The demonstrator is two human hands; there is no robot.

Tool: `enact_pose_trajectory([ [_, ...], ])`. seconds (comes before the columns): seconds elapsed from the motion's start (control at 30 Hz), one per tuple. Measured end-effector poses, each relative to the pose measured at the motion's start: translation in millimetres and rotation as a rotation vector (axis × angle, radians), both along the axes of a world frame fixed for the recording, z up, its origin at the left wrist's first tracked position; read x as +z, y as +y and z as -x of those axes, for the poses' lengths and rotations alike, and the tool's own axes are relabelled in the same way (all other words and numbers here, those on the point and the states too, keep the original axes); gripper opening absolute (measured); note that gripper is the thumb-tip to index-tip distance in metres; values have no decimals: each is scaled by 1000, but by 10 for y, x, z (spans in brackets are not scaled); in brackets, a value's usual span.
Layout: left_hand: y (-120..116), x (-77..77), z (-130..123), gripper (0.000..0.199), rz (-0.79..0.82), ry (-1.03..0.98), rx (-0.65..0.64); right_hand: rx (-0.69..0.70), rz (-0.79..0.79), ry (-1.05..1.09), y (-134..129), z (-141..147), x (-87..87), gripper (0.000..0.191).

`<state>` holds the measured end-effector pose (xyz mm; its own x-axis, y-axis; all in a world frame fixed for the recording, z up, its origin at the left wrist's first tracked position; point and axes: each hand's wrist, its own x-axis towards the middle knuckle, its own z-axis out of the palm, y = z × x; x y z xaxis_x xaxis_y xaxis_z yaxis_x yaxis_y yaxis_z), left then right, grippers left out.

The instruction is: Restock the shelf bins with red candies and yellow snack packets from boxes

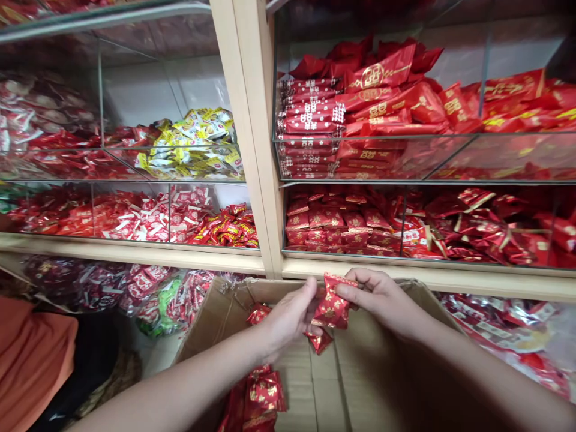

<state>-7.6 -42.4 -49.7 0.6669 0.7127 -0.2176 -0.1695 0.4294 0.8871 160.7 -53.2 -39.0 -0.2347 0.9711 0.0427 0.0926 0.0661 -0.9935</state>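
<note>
Both hands are over an open cardboard box (310,384). Pinched between the thumb and fingers of my right hand (375,297) is a red packet with gold flowers (334,303). My left hand (292,318) is at the packet's left side, its thumb raised and its fingers curled around another small red packet (318,341) just below. More red and gold packets (264,393) lie inside the box at the left, partly hidden by my left forearm.
Behind the box stand wooden shelves (252,120) with glass-fronted bins of red packets (382,108) and yellow packets (193,144). Bagged sweets (153,294) lie beneath. A person in orange (31,360) is at the left edge.
</note>
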Motion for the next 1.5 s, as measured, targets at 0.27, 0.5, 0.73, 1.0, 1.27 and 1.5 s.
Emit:
enact_pose_trajectory([
  [0.27,26,6,-17,25,-169,-1,20,28,-37,-128,8,17,-62,30],
  [0.5,-35,8,-32,21,64,-141,218,34,95,75,-31,75,-67,35],
  [0.73,-32,119,-32,21,27,-218,251,-13,-51,-162,-37,48,-45,23],
  [1.0,-110,153,-22,55,225,-247,313,61,-786,-661,-190,178,-92,20],
  [1.27,-2,186,82,37,286,-318,160,-144,-1052,-789,-30,-54,180,23],
  [1.5,-3,61,64,32,181,-168,58,-254,-1180,-1264,686,-135,593,19],
])
